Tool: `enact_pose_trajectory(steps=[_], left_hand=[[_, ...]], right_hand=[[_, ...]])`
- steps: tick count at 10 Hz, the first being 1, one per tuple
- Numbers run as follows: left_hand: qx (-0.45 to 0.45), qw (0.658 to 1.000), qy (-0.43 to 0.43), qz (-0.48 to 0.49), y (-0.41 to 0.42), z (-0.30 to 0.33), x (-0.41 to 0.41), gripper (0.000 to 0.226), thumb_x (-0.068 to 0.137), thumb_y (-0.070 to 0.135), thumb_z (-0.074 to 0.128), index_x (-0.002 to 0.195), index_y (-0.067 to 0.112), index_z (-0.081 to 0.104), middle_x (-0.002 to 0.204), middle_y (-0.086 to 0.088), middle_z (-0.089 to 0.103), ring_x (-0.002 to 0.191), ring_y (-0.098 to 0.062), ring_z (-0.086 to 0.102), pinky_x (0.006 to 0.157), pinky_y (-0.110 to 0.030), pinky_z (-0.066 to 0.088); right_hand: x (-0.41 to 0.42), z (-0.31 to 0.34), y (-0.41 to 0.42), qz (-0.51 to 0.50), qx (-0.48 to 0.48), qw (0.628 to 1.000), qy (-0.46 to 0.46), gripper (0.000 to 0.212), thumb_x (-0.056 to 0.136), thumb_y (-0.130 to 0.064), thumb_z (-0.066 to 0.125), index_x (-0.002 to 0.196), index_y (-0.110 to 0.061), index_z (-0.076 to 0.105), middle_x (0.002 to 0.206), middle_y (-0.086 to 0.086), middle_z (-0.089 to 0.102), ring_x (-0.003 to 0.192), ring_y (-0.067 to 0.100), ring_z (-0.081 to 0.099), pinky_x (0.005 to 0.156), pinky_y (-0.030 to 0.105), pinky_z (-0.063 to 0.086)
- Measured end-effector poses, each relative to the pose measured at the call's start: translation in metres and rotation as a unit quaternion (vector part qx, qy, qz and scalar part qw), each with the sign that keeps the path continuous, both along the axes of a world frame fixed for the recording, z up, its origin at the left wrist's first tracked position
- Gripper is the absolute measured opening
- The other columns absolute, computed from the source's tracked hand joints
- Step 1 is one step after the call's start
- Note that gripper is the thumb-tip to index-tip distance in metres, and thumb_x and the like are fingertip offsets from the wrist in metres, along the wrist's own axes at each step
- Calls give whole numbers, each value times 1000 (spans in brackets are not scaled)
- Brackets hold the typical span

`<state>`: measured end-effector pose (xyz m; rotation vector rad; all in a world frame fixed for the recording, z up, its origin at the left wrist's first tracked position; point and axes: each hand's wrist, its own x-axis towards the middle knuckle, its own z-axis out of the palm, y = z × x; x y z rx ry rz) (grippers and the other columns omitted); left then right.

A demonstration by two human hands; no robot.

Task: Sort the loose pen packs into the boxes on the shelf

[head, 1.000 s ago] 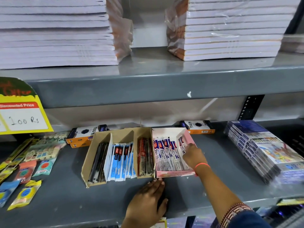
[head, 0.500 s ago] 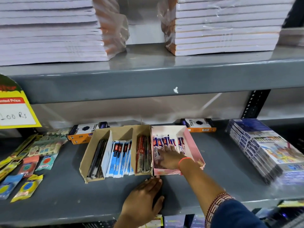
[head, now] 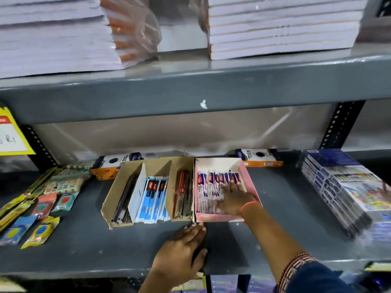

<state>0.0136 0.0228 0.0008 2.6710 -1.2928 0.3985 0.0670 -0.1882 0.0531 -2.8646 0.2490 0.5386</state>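
Note:
A pink box (head: 250,182) on the grey shelf (head: 84,246) holds a row of white and blue pen packs (head: 208,185). My right hand (head: 233,197) lies flat on those packs inside the box, fingers spread, gripping nothing I can see. To its left a brown cardboard box (head: 114,193) has dividers, with dark pens (head: 124,199), blue pen packs (head: 152,197) and red pen packs (head: 182,195) in separate sections. My left hand (head: 182,250) rests palm down on the shelf in front of the boxes, fingertips near the pink box's front corner.
Loose stationery packets (head: 42,208) lie at the left of the shelf. A stack of blue boxed sets (head: 342,187) stands at the right. Two orange and black boxes (head: 260,158) sit at the back. Notebook stacks (head: 281,26) fill the shelf above; a yellow price sign (head: 10,134) hangs left.
My right hand has moved from the pink box's right wall into the box and now presses flat on the packs. My left hand stays on the shelf.

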Motion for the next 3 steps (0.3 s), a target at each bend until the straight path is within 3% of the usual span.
enact_pose_trajectory(steps=[1,2,3], left_hand=[[4,999,51,17,-1,2,-4,50,66,58,65,108,31,72,114,15,67,102,-2,63,86,-13,44],[33,995,80,53,-1,7,-8,53,86,54,47,130,25,57,139,11,47,125,-4,45,104,-15,24],[70,989,118,48,2,7,-11,60,99,48,25,150,19,13,157,5,6,143,-11,3,111,-21,0]], right_hand=[[-6,6,7,-40,37,998,-35,76,93,-54,31,151,-16,0,161,8,-7,148,25,-4,119,47,13],[-26,13,18,-73,63,988,-118,77,95,-51,28,150,-9,-3,161,10,-5,149,24,-1,120,42,14],[-57,17,28,-93,30,979,-176,76,95,-51,28,150,-7,1,161,9,1,149,23,3,119,40,16]])
